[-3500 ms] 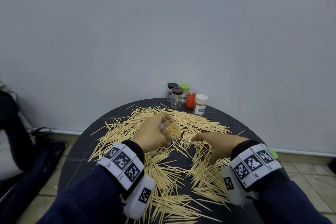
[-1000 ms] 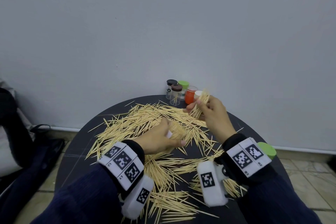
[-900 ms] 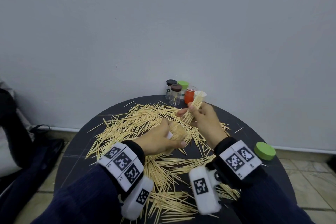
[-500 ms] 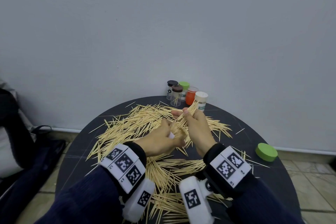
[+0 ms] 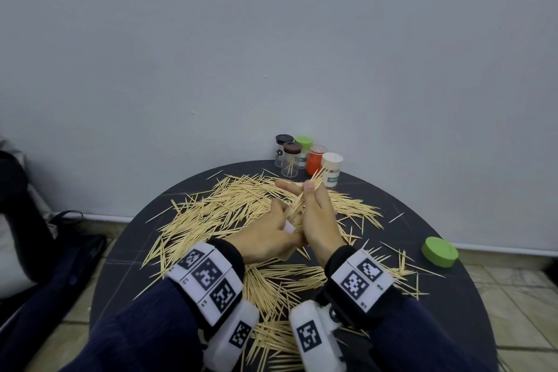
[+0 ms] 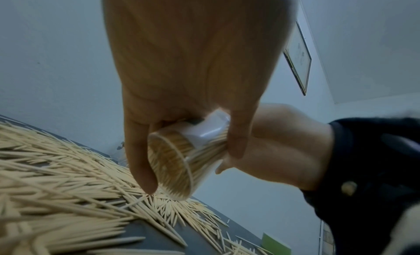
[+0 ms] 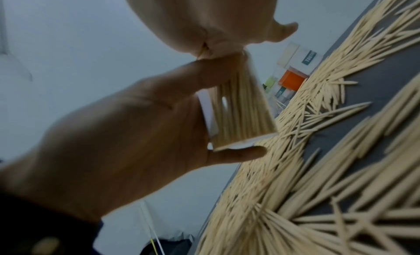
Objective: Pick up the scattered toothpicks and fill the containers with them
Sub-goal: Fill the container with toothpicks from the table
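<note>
Left wrist view: my left hand point(image 6: 181, 75) grips the clear jar point(image 6: 179, 162) mid-table, nearly packed; my right hand point(image 5: 317, 214) pinches a toothpick bundle point(image 5: 305, 195) at its mouth; sticks look light, stiff, slippery, so I'd pinch them mid-length.

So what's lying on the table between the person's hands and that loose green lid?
Scattered toothpicks, thinning to bare dark table just before the green lid; the head view shows it.

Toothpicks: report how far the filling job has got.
Early stage. Done: hard to say; five jars stand at the table's far edge, one clear jar showing only a few sticks.

In hand: the left hand grips a clear container already packed with toothpicks, and the right hand pinches a bundle at its mouth.

Left: the scattered toothpicks covering the table, and the green lid.
</note>
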A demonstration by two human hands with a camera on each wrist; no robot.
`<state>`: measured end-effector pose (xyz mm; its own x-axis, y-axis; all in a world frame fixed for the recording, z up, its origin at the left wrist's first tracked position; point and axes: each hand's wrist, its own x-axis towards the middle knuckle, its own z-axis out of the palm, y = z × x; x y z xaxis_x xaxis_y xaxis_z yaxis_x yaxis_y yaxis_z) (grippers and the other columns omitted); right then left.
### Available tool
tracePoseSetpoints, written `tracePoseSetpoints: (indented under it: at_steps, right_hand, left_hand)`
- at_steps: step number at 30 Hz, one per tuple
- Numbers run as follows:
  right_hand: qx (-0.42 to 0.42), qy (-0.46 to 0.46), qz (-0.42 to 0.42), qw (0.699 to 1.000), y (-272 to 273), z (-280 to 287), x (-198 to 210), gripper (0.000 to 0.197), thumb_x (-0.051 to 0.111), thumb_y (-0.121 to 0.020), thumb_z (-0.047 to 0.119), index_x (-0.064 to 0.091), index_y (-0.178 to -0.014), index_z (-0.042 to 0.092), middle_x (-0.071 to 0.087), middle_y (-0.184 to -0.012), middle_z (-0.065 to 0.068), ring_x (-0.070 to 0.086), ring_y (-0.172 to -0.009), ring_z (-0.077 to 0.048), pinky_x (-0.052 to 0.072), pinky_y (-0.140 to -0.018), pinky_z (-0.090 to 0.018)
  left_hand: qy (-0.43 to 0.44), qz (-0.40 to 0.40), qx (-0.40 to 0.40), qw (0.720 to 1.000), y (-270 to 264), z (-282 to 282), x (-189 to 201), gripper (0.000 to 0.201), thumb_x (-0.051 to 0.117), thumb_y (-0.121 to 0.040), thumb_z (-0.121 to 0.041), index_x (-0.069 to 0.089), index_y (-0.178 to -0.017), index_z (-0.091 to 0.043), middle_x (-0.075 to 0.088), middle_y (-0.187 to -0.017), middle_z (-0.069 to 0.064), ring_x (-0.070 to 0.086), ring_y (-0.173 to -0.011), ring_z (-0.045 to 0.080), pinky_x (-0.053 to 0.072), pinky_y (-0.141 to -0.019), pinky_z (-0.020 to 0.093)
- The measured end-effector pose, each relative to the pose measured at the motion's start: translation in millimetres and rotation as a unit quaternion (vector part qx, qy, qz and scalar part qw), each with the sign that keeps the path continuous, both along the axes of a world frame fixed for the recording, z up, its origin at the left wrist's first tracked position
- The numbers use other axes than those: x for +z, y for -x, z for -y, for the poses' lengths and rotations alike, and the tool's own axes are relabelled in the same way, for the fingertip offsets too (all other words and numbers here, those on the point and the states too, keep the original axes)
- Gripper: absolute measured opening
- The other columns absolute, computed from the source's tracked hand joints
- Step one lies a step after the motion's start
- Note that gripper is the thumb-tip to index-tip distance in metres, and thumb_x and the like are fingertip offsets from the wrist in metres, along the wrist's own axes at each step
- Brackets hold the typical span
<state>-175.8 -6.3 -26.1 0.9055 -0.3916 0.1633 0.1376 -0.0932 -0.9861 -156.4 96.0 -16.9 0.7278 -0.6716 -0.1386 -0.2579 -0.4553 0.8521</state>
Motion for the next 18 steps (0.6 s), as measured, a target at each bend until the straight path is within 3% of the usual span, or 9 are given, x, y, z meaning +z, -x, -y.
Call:
tracePoseSetpoints:
  at_steps: [1, 3, 6, 10, 13, 16, 18]
  right_hand:
    - [-0.015, 0.019, 0.005, 1.000, -0.9, -1.1, -2.3, 0.023, 0.023, -0.102, 0.032, 0.044, -0.093, 0.028, 0.070, -0.103, 0.008, 0.054, -0.110, -0.004, 0.032, -0.109, -0.036]
    - [-0.028, 0.039, 0.022, 0.999, -1.8, -3.6, -6.0, 0.026, 0.021, -0.101, 0.037, 0.045, -0.095, 0.029, 0.072, -0.098, 0.013, 0.049, -0.119, -0.006, 0.020, -0.114, -0.047]
    - [-0.032, 0.046, 0.025, 0.998, -1.6, -5.6, -5.8, 0.027, 0.018, -0.101, 0.039, 0.043, -0.097, 0.031, 0.072, -0.087, 0.019, 0.044, -0.125, -0.006, 0.006, -0.115, -0.051]
    - [-0.027, 0.048, 0.030, 0.998, -1.5, -6.1, -6.1, 0.028, 0.018, -0.100, 0.045, 0.044, -0.095, 0.035, 0.072, -0.090, 0.018, 0.048, -0.124, -0.009, 0.009, -0.115, -0.054]
    - [-0.005, 0.049, 0.015, 0.999, -1.2, -8.6, -8.0, 0.031, 0.020, -0.099, 0.049, 0.049, -0.094, 0.041, 0.073, -0.093, 0.013, 0.052, -0.121, -0.013, 0.012, -0.114, -0.056]
    - [0.011, 0.018, -0.008, 1.000, -0.6, -9.4, -9.0, 0.036, 0.024, -0.102, 0.039, 0.058, -0.089, 0.041, 0.073, -0.094, 0.010, 0.061, -0.107, -0.014, 0.021, -0.113, -0.053]
    - [0.021, 0.004, -0.028, 0.999, -1.5, -8.9, -9.2, 0.032, 0.028, -0.101, 0.038, 0.058, -0.090, 0.035, 0.072, -0.096, 0.013, 0.064, -0.101, -0.013, 0.027, -0.111, -0.051]
  left_hand:
    - [0.004, -0.002, 0.002, 1.000, -0.1, 0.0, 0.4, 0.044, 0.055, -0.092, -0.015, 0.021, -0.120, -0.014, 0.052, -0.088, 0.000, 0.052, -0.079, 0.009, 0.046, -0.068, 0.017]
    - [0.006, -0.002, 0.003, 1.000, -0.8, 0.2, 0.7, 0.041, 0.054, -0.092, -0.012, 0.023, -0.119, -0.013, 0.051, -0.086, -0.001, 0.049, -0.074, 0.007, 0.043, -0.062, 0.015]
    - [-0.008, 0.000, -0.009, 1.000, -0.9, 0.3, 0.8, 0.039, 0.054, -0.091, -0.011, 0.024, -0.117, -0.011, 0.049, -0.086, -0.002, 0.048, -0.075, 0.004, 0.041, -0.059, 0.010]
    - [-0.014, 0.002, -0.017, 1.000, 0.7, 0.4, 2.3, 0.044, 0.055, -0.090, -0.011, 0.023, -0.120, -0.010, 0.049, -0.089, -0.003, 0.048, -0.078, 0.004, 0.042, -0.065, 0.014]
    - [-0.019, 0.022, -0.010, 1.000, 1.3, -0.8, 3.6, 0.056, 0.054, -0.090, -0.012, 0.016, -0.131, -0.008, 0.049, -0.090, -0.005, 0.050, -0.080, 0.005, 0.044, -0.072, 0.019]
    - [-0.004, 0.029, 0.005, 1.000, -0.9, -1.6, 2.2, 0.066, 0.053, -0.091, -0.013, 0.009, -0.139, -0.009, 0.057, -0.086, 0.003, 0.053, -0.073, 0.012, 0.048, -0.067, 0.026]
    - [0.001, 0.031, 0.013, 0.999, -1.8, -2.1, 1.3, 0.058, 0.053, -0.092, -0.014, 0.015, -0.135, -0.009, 0.055, -0.082, 0.000, 0.051, -0.068, 0.010, 0.045, -0.060, 0.021]
